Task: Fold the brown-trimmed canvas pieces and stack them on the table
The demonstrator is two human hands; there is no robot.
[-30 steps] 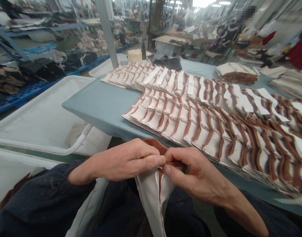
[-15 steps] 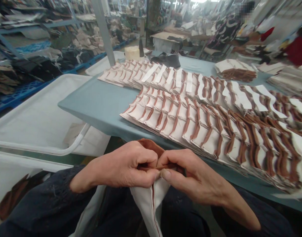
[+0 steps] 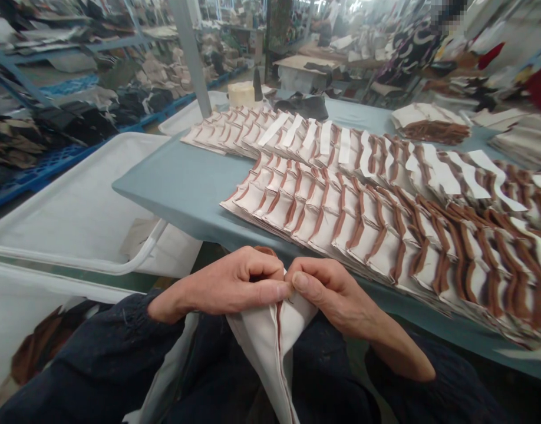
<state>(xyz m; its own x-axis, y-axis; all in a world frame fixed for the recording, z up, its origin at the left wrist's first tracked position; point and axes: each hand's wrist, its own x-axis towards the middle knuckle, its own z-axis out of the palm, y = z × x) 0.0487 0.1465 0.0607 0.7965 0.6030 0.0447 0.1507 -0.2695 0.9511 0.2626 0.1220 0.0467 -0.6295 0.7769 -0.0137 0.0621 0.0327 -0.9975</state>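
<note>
Between my two hands hangs a sewn fabric piece [image 3: 261, 338], off-white with a brown seam edge running down its middle. My left hand [image 3: 239, 280] pinches its top edge between thumb and curled fingers. Right beside it, my right hand [image 3: 327, 288] pinches the same edge, thumb on top, the two thumb tips almost touching. A bit of brown cloth [image 3: 265, 251] shows behind my left knuckles. The lower part of the piece drops over my lap. The fingertips beneath the cloth are hidden.
Before me stands a blue-grey table [image 3: 164, 182] bearing overlapping rows of white-and-brown fabric pieces [image 3: 314, 206], some topped with white strips [image 3: 345, 146]. White bins [image 3: 76, 194] are at the left. Another stack [image 3: 432, 121] lies far right; a person in patterned clothing [image 3: 412, 53] is behind.
Both hands have drawn the pinched edge closer together and turned it, so less brown cloth shows and more of the white side faces up. The view has shifted slightly.
</note>
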